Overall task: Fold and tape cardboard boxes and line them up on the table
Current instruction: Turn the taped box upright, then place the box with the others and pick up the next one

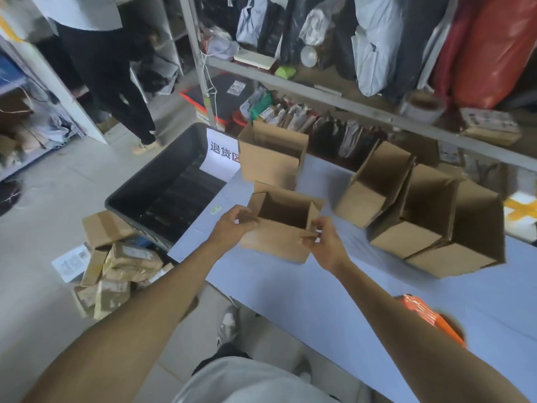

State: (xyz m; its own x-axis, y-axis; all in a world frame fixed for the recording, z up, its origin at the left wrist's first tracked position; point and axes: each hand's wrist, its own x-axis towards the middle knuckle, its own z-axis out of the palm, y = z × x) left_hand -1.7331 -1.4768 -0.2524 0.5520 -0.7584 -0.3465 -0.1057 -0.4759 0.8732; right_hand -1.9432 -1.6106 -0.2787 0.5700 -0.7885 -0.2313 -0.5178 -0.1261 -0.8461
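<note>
An open-topped brown cardboard box [276, 237] stands on the pale blue table [305, 289] near its left end. My left hand [231, 225] grips the box's near-left top corner. My right hand [325, 242] pinches its near-right top edge. Just behind it stands another open box [270, 164]. To the right, three more open boxes lie in a row: one [366, 196], one [412, 225] and one [462, 248]. An orange tape dispenser [427, 315] lies on the table, partly hidden by my right forearm.
A dark plastic crate [151, 193] sits on the floor left of the table, with taped parcels [116, 271] piled in front of it. A metal shelf [348, 106] packed with bags runs behind the table. Another person's legs [116, 82] stand at the back left.
</note>
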